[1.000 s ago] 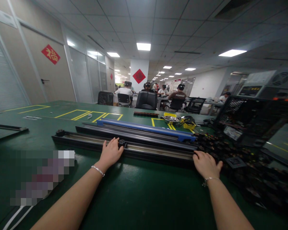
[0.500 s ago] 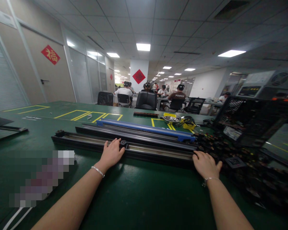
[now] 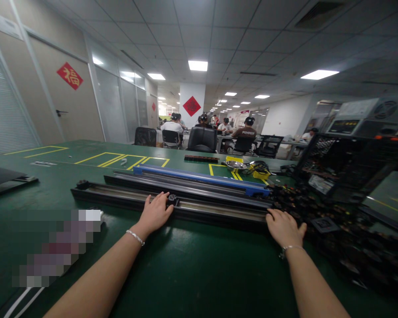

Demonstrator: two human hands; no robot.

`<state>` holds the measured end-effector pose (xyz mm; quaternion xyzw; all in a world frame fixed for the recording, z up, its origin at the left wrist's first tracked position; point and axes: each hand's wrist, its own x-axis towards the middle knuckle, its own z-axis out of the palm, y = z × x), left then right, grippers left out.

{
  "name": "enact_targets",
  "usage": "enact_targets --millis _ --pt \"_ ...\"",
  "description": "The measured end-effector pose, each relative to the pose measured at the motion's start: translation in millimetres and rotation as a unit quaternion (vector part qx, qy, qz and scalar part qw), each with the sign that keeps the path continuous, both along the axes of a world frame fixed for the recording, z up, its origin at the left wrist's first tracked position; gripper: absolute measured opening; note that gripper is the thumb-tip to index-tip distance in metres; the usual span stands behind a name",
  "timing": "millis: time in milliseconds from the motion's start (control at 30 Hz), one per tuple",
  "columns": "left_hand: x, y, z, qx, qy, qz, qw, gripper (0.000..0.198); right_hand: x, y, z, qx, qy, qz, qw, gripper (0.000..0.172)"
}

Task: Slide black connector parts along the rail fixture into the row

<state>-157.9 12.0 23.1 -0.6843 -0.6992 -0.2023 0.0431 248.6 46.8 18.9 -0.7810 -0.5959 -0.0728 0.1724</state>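
Across the green table in front of me lies a long black rail (image 3: 219, 211) with a metallic inner channel. My left hand (image 3: 155, 214) rests over its middle, fingers spread, thumb side against a small black part (image 3: 172, 200) seated in the channel. My right hand (image 3: 285, 225) is curled over the rail's right end, its fingertips partly hidden and one finger sticking out to the right. Just behind lie a second dark rail (image 3: 185, 187) and a blue rail (image 3: 199, 178), both parallel to the first.
A heap of small black parts (image 3: 345, 238) spreads at the right, beside a dark open frame (image 3: 321, 168). A metal bowl (image 3: 236, 165) and a yellow box (image 3: 260, 174) stand farther back. A pixelated object (image 3: 58, 247) lies at left. People sit beyond the chairs (image 3: 202, 138).
My left hand and the small black part have shifted slightly right along the rail. My right hand stays at the rail's right end.
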Motion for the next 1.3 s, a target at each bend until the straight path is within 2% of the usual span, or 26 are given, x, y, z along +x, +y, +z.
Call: enact_targets --millis 867,1300 --pt "-7.6 0.8 -3.5 0.023 0.021 -0.050 0.998 0.051 -1.2 -0.8 0.3 0.006 0.004 -0.008 1.000 0.049" --pt "-5.7 -0.7 -0.5 0.007 0.016 -0.061 0.998 0.053 -0.8 -0.8 2.2 -0.004 0.015 -0.007 1.000 0.051"
